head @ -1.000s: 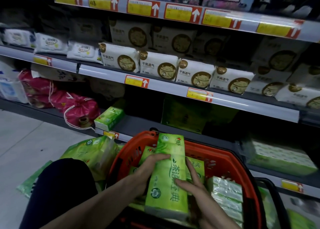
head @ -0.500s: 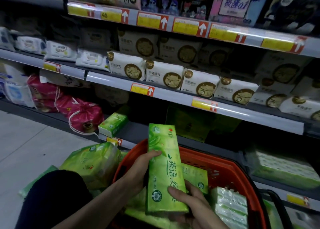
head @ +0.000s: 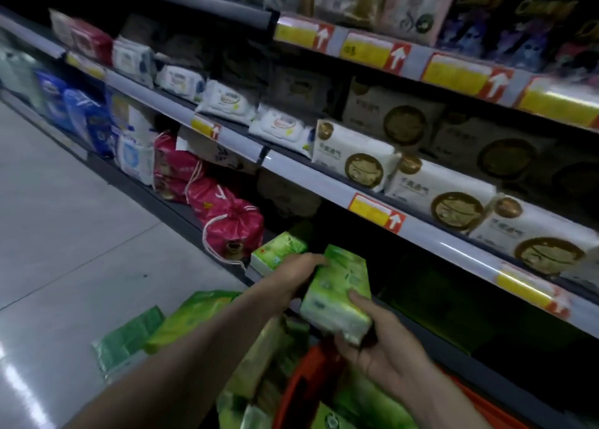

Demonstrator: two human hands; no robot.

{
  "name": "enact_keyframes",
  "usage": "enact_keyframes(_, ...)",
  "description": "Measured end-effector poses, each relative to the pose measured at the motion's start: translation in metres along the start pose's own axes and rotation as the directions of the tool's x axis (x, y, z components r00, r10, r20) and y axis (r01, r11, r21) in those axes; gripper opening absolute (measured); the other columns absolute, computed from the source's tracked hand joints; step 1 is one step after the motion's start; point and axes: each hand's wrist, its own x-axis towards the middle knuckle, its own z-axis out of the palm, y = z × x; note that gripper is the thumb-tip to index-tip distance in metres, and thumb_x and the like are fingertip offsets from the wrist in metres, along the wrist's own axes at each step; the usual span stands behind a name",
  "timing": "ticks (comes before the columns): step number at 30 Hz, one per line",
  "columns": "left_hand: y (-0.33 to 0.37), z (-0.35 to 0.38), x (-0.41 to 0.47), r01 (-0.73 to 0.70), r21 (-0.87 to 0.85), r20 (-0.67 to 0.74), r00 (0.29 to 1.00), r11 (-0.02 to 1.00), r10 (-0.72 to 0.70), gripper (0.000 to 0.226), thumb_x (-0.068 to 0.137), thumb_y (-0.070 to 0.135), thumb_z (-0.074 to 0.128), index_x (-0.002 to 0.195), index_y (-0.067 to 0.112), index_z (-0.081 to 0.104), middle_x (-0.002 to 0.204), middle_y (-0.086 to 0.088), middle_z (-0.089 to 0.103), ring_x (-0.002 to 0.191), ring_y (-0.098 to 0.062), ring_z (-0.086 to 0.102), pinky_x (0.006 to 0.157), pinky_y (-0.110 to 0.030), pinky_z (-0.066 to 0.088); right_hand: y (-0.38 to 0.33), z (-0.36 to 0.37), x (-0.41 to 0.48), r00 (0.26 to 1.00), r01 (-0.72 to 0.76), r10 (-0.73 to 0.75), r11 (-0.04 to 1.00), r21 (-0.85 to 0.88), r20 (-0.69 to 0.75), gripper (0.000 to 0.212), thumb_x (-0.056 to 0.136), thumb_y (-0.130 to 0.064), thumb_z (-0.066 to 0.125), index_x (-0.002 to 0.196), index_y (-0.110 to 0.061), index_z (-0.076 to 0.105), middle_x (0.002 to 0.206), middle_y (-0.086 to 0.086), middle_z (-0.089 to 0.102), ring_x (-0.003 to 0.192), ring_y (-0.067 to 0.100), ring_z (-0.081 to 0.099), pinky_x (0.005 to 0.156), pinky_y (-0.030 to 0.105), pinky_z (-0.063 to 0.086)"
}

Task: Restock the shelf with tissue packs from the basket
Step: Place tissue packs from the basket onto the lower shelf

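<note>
Head view, lower centre: our left hand (head: 288, 279) and right hand (head: 385, 347) both grip one tilted green plastic-wrapped tissue pack (head: 337, 292). We hold it above the orange plastic basket (head: 301, 383), near the dark lowest shelf (head: 453, 341).

1. Your floor (head: 74, 221) is pale grey tile, glossy, with light glare at the lower left.
2. Your shelving (head: 311, 176) stands in dim tiers, with yellow-and-red price labels (head: 377, 213) on its rails.
</note>
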Motion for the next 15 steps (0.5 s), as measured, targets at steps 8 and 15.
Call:
enact_keyframes(8,-0.017,-0.044,0.058,0.005,0.041,-0.144,0.990,0.999,0.001,0.026,0.096,0.026,0.059,0.113,0.008,0.068,0.084,-0.003,0.064,0.073,-0.021,0.065,0.064,-0.033,0.062,-0.022,0.048,0.138,0.986,-0.031,0.031,1.000,0.000,-0.162,0.019,0.107,-0.020,0.060,0.121,-0.007,0.064,0.112,0.019,0.068,0.087,0.032,0.065,0.049,0.028,0.058)
enact_keyframes(15,-0.043,-0.051,0.101,0.127,0.159,-0.203,0.975,0.979,-0.093,0.021,0.082,0.026,0.062,0.072,0.010,0.052,0.082,-0.011,0.059,0.096,-0.039,0.074,0.076,-0.047,0.059,0.001,0.060,0.217,0.969,-0.061,0.039,0.995,-0.085,-0.243,0.021,0.109,-0.010,0.049,0.106,0.005,0.063,0.081,0.020,0.072,0.071,0.035,0.068,0.055,0.035,0.060)
